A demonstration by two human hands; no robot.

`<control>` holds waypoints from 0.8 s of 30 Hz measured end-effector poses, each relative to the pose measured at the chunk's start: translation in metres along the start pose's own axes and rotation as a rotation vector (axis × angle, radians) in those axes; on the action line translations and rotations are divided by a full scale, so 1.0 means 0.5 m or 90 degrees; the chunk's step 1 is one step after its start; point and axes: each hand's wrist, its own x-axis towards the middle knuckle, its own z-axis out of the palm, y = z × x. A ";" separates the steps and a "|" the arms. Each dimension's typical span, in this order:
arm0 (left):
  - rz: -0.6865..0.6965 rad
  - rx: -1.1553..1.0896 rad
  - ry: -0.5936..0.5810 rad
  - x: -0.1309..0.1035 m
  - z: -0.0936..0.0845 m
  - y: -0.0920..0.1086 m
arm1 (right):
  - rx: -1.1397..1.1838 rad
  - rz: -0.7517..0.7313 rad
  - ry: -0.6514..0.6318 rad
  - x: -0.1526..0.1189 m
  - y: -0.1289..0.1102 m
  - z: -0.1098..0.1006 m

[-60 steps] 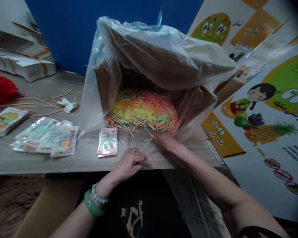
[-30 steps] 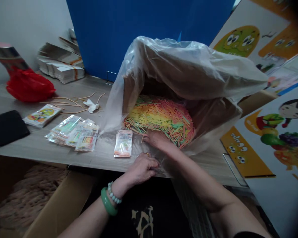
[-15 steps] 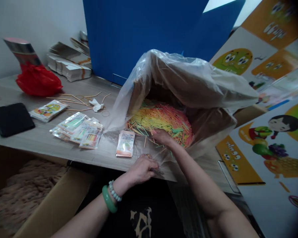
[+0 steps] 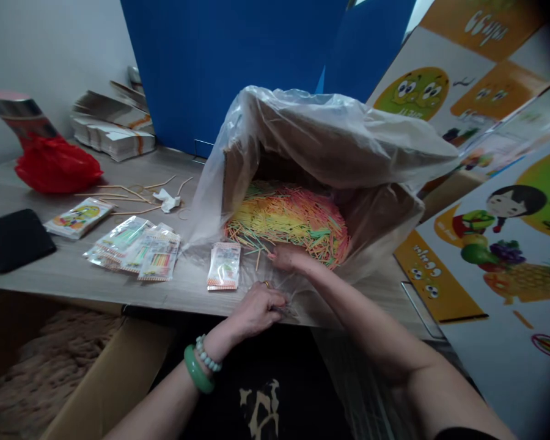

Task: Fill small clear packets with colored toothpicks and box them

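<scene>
My left hand (image 4: pixel 261 307), with a green bangle and a bead bracelet at the wrist, is closed on crumpled clear plastic (image 4: pixel 292 308) at the table's front edge. Whether this is a small bag or the liner's edge I cannot tell. My right hand (image 4: pixel 289 259) is at the front of a heap of thin coloured sticks (image 4: pixel 293 217), its fingers pinched together; what is between them is hidden. The heap lies in a carton lined with a clear plastic bag (image 4: pixel 371 143), tipped open toward me. Loose sticks (image 4: pixel 258 260) lie on the plastic left of my right hand.
Small printed packets (image 4: pixel 224 266) lie left of my hands, with filled packets of sticks (image 4: pixel 158 256) beyond. Further left are a card box (image 4: pixel 80 217), a black flat object (image 4: pixel 16 239) and a red bag (image 4: pixel 57 165). Printed cartons (image 4: pixel 499 244) stand at right.
My right hand has drawn slightly left and toward me, off the heap to its front edge. My left hand keeps its hold on the plastic. The whole view has shifted a little.
</scene>
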 end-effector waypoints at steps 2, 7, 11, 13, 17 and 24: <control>-0.007 -0.007 0.002 -0.001 0.002 -0.003 | 0.030 -0.010 0.008 0.002 0.004 -0.005; -0.004 -0.035 0.008 -0.002 0.006 -0.008 | 0.129 -0.039 0.057 -0.030 0.043 -0.004; -0.007 -0.068 0.010 0.002 0.008 -0.007 | 0.463 -0.059 0.127 -0.051 0.077 0.020; -0.023 -0.107 0.011 0.003 0.006 -0.004 | 0.673 -0.079 0.138 -0.052 0.079 0.035; -0.173 -0.288 0.096 -0.001 -0.014 0.011 | 0.794 -0.136 0.152 -0.044 0.053 0.065; -0.299 -0.265 0.357 -0.024 -0.082 0.023 | 0.587 -0.236 0.323 -0.073 0.014 0.135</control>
